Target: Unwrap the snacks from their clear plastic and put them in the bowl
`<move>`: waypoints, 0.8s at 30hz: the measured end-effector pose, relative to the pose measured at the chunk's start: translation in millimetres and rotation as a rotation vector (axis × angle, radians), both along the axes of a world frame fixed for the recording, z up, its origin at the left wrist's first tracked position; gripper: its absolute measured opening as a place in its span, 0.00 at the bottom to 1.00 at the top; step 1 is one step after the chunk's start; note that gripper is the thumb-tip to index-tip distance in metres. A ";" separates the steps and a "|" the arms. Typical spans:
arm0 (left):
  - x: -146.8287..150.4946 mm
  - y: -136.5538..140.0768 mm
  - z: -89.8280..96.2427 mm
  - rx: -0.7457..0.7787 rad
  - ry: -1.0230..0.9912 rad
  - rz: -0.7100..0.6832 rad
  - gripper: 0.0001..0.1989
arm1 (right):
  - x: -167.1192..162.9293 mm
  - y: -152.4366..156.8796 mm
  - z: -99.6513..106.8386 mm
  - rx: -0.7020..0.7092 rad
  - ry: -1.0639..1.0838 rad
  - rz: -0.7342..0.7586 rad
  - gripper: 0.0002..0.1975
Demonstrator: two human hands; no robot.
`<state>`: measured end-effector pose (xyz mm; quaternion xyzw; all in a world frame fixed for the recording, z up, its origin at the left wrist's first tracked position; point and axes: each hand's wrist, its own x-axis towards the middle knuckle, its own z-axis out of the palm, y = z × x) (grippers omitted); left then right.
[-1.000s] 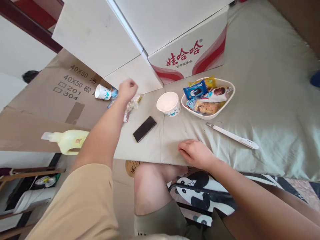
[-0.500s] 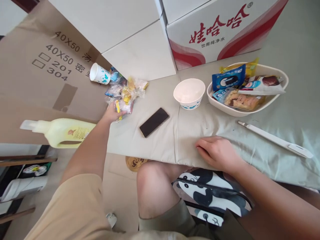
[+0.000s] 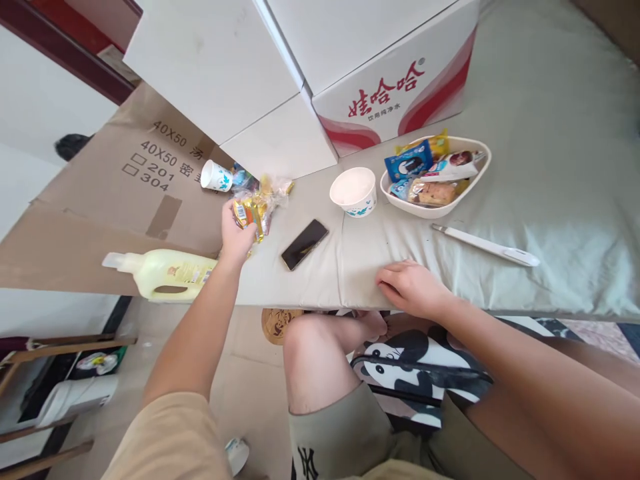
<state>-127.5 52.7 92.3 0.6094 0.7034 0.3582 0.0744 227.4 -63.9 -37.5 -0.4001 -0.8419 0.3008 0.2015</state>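
Note:
My left hand (image 3: 234,235) is closed around a shiny yellow snack packet (image 3: 245,215), lifted at the near side of a pile of small wrapped snacks (image 3: 273,195). Behind this pile a paper cup (image 3: 216,176) with blue leaf print lies on its side. My right hand (image 3: 411,287) rests on the grey-green cloth near its front edge, fingers loosely curled, with nothing visible in it. Between the hands lies a dark phone (image 3: 305,245). Farther back stand a white paper bowl (image 3: 353,193) and a cream basket (image 3: 434,212) with several packaged snacks.
A white, knife-like tool (image 3: 485,245) lies right of the basket. At left, a yellow bottle (image 3: 173,272) lies on its side before a brown carton (image 3: 115,220). White boxes (image 3: 395,110) line the back. The cloth's front edge runs above my knees.
My left hand has risen slightly from the pile, and the yellow packet now shows in its grip. The view has shifted to the right; my right hand stays on the cloth.

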 end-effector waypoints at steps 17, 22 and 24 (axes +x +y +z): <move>215.5 -65.0 -117.5 -0.564 -1.237 -0.560 0.40 | 27.3 6.5 4.1 0.266 0.249 -0.591 0.14; 223.5 -46.3 -109.0 -0.637 -1.351 -0.489 0.35 | 23.7 5.9 5.9 0.349 0.243 -0.305 0.19; 218.7 -37.9 -106.4 -0.668 -1.398 -0.427 0.27 | 26.5 8.4 8.3 0.369 0.255 -0.292 0.20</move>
